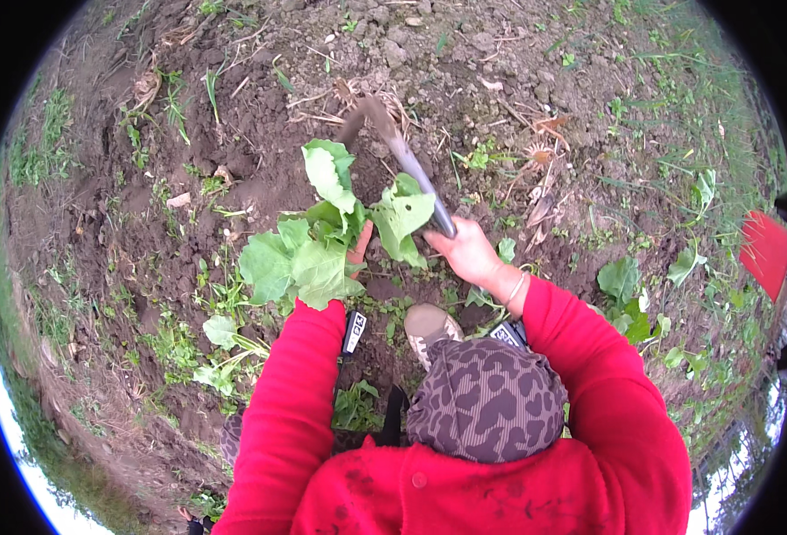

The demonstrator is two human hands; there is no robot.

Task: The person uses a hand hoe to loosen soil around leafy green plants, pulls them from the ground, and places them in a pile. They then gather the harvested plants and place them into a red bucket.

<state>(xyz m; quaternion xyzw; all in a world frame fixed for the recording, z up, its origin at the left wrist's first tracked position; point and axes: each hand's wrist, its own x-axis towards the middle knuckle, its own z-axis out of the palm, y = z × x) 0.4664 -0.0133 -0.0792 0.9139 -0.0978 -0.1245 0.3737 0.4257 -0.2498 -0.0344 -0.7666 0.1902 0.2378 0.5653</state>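
In my right hand (pixel 470 253) is the end of a short hoe (pixel 409 160), its fingers closed round the grey handle. The brown, bent head of the hoe points away from me at the soil and looks slightly smeared. Broad green leaves of a leafy plant (pixel 322 263) cover most of my left hand (pixel 360 246). Only a strip of that hand shows between the leaves, and it appears closed on the plant's stems, which are hidden. One leaf near the hoe handle has a small hole.
Crumbly brown soil (pixel 260 116) with weeds and dry stalks surrounds me. Leafy plants grow at left (pixel 224 352) and at right (pixel 625 299). My shoe (pixel 429 325) and patterned knee (pixel 491 401) are close below my hands. A red flat object (pixel 765 254) stands at the far right.
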